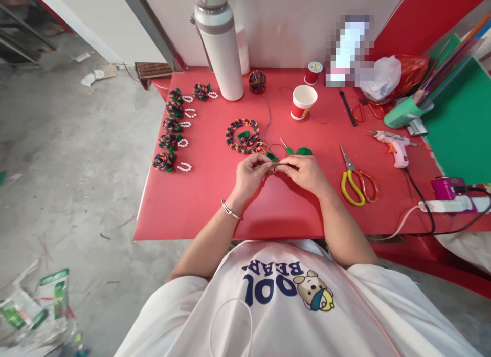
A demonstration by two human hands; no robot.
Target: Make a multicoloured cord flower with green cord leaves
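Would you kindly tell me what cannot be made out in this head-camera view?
All in the head view:
1. The green piece is mostly covered by the fingers of the left hand and right hand, so its shape is unclear.
2. The object by the wall is blurred out.
3. The flask has its top cut off by the upper edge.
4. The green board runs off the right edge.

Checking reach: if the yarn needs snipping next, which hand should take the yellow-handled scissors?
Right, probably. The right hand sits nearest the yellow-handled scissors, lying just beyond it on the red table; the left hand would have to cross the green yarn piece both pinch.
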